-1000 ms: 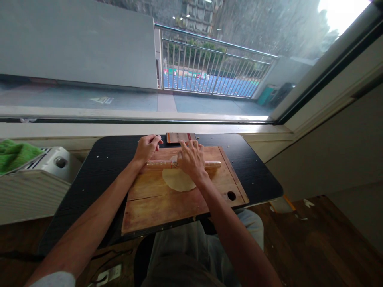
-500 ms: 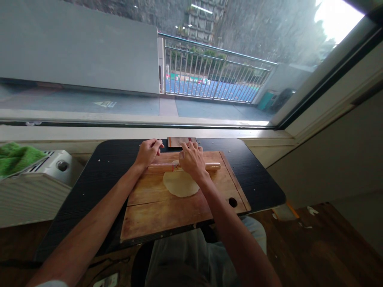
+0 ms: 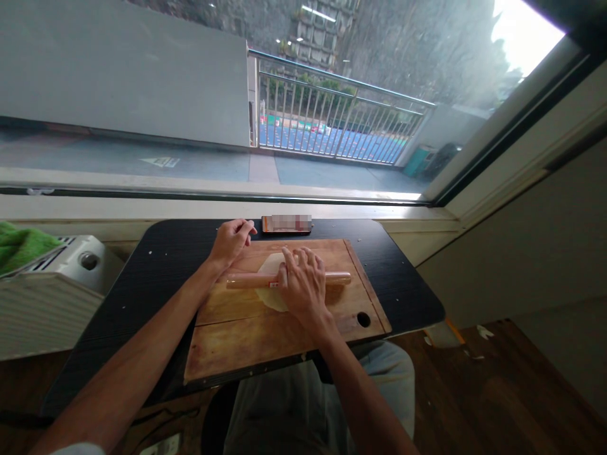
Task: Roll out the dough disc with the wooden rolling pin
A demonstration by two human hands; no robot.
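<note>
My right hand (image 3: 303, 287) lies flat, fingers stretched out, on top of a wooden rolling pin (image 3: 336, 278). The pin lies crosswise on a thin round of pale dough (image 3: 269, 265). The dough sits on a wooden cutting board (image 3: 246, 335) with a hole near its right corner. My left hand (image 3: 231, 240) rests at the board's far-left corner with its fingers curled in, apart from the pin's left end. I cannot see anything in it.
The board lies on a black table (image 3: 165, 259) under a wide window. A small flat red-brown packet (image 3: 287, 224) lies just beyond the board. A white appliance (image 3: 52, 284) with a green cloth (image 3: 19, 243) on it stands to the left. Wooden floor lies to the right.
The rolling pin has rolled toward me over the dough, and my right hand has come back with it. My left hand has stayed at the board's far-left corner.
</note>
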